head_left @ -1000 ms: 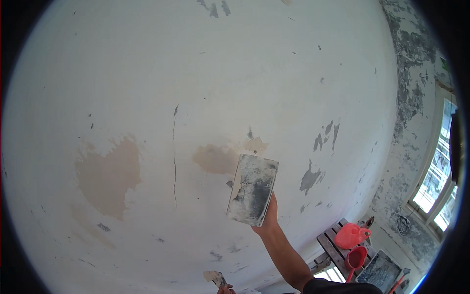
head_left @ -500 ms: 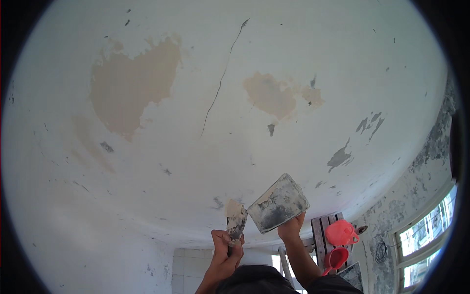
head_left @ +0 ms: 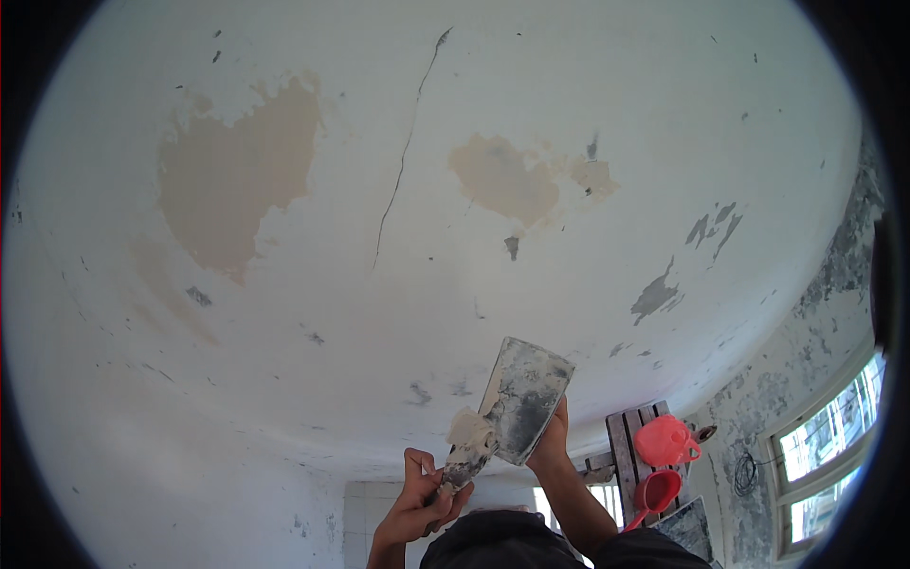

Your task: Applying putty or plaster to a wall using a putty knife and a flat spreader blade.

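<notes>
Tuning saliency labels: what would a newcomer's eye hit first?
Probably the red jug and red scoop, lower right. Then the grey-smeared board in the right hand and the scraper in the left hand, low centre. A big beige patch marks the wall, upper left.

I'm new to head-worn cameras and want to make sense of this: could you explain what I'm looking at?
There's no robot here, just a person's two bare hands. The camera sits on the person's head; its fisheye lens bends straight edges and leaves dark corners. The big pale surface is a wall, with tan patches, grey marks and a thin crack. The left hand holds a scraper with pale material at its tip. The right hand holds a smeared rectangular board; the scraper overlaps its edge in this view. At lower right, a slatted bench bears a red container and a red dipper, near a window.
</notes>
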A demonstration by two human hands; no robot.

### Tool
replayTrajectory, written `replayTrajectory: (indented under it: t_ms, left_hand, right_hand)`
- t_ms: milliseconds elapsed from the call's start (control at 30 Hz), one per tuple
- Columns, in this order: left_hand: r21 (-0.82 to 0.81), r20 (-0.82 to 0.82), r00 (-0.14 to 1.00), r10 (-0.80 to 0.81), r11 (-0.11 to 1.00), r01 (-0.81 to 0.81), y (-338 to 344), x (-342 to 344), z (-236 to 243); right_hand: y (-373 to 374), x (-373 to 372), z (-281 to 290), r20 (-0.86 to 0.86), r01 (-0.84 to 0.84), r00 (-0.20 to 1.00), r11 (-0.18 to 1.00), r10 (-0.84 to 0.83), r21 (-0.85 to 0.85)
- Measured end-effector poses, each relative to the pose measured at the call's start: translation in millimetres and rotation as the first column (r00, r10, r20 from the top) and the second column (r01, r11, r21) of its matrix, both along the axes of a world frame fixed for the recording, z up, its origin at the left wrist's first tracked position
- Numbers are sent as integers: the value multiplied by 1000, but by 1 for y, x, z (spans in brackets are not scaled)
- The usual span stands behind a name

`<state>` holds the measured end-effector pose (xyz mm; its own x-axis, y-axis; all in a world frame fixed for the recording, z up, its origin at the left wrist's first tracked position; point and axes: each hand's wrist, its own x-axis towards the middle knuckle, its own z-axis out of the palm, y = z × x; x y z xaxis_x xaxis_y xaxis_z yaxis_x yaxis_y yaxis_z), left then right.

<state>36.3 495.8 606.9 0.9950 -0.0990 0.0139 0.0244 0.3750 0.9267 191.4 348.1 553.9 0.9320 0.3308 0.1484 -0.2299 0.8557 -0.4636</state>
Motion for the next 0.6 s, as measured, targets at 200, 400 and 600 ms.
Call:
replayTrajectory:
  t_ms: [200,400,600]
  left_hand:
    - [-135,70,994,-85,986,94,13,9,-2]
    - [100,70,998,0,995,-7,18,12,9]
    - [477,95,995,26,876,-69,14,15,12]
  right_hand:
    - [2,-28,27,314,102,949,961,-17,-256]
    - [-25,-21,-8,363,62,920,860,146,-506]
    - [-63,-16,11,181,184,975,921,-127,-344]
